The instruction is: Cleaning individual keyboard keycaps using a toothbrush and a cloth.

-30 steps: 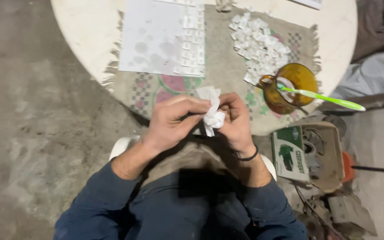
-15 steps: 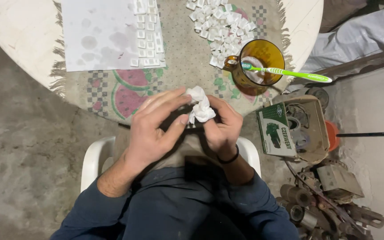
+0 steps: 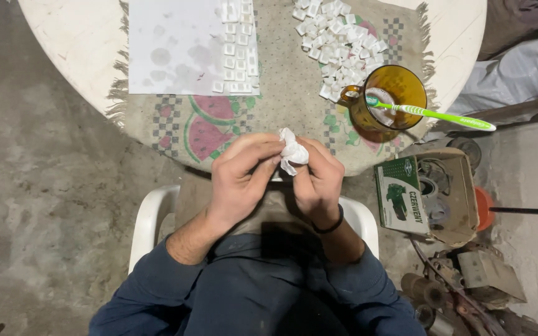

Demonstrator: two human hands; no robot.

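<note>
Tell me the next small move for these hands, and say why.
Probably keep rubbing inside the white tissue, then set the small piece down: both the left hand and right hand pinch it together, hiding what is inside, while cleaned-looking white squares sit in rows on the paper sheet.

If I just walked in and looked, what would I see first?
Probably the two hands in the middle, the left hand and right hand pinching a crumpled white tissue together. Next, the amber glass mug on the table's right side with a bright green toothbrush across it, beside a heap of small white pieces.
</note>
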